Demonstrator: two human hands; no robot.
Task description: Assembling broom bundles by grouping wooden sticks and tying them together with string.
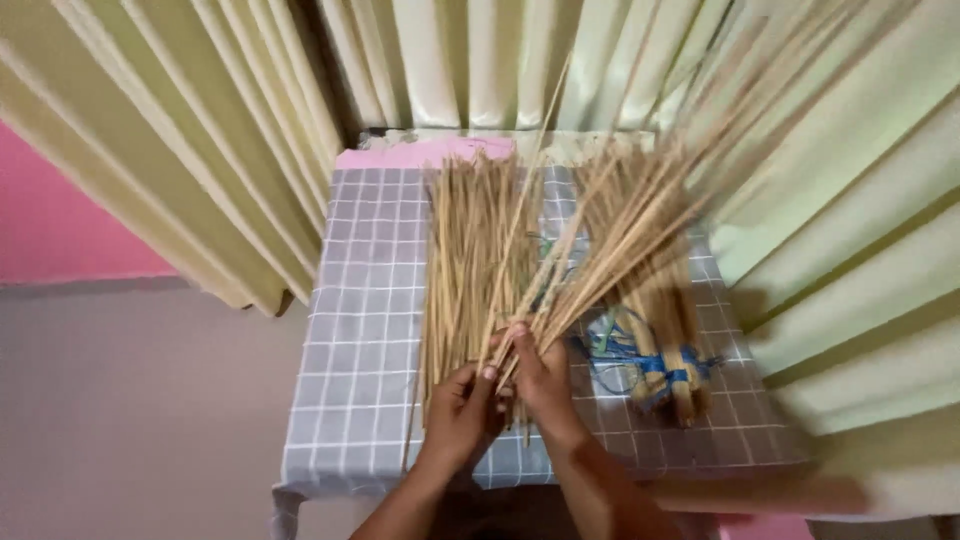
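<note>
Evidently both hands, the left hand [462, 405] and right hand [540, 370], are gripping the butt ends of thin, light, springy sticks [620, 220] fanning toward one o'clock; holding low looks steadiest.

Both hands meet over a grey checked tablecloth [350, 330]. Right hand [540, 375] grips the base of a fanned stick bunch [640, 200] rising up-right from its fingers. Left hand [462, 410] touches it, fingers closed around loose sticks [465, 260]. Blue-tied bundle [668, 375] just right of the fingers. Pale curtains [200, 130] behind.
</note>
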